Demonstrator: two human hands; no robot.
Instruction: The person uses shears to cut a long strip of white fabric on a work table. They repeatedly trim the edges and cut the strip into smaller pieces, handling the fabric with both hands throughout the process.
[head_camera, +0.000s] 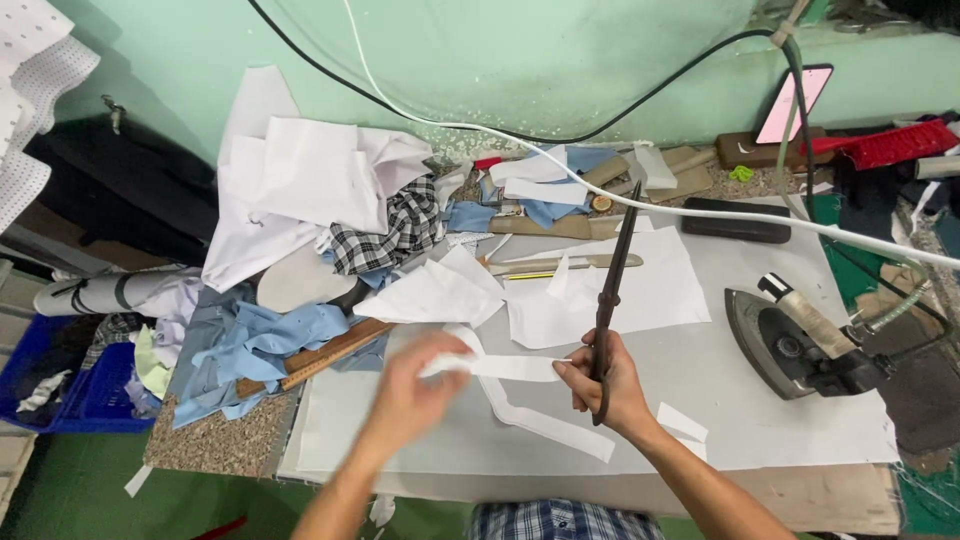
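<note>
**White strip held between both hands, shears upright in my right**

I look down at a grey work table (760, 440) set against a pale green wall. My left hand (412, 392) is blurred with motion; its fingers are curled closed around one end of a narrow white fabric strip (512, 368), near the middle of the table's front half. The strip runs level from those fingers across to my right hand (605, 385), where my thumb and fingertips pinch its other end. A second length of the same strip loops down from between my hands and lies flat on the table, trailing toward the front edge.

My right hand is also closed around the handles of long dark shears (612, 300), which stand nearly upright, blades shut and pointing toward the back edge.

Just beyond my hands lie loose white paper pieces (640, 290). A wooden ruler (335, 355) rests at the left edge among blue cloth scraps (270, 340). White and checked fabric is heaped at the back left corner. A dark iron (800, 345) sits near the right edge, and a white cord (700, 212) crosses the back of the table.
</note>
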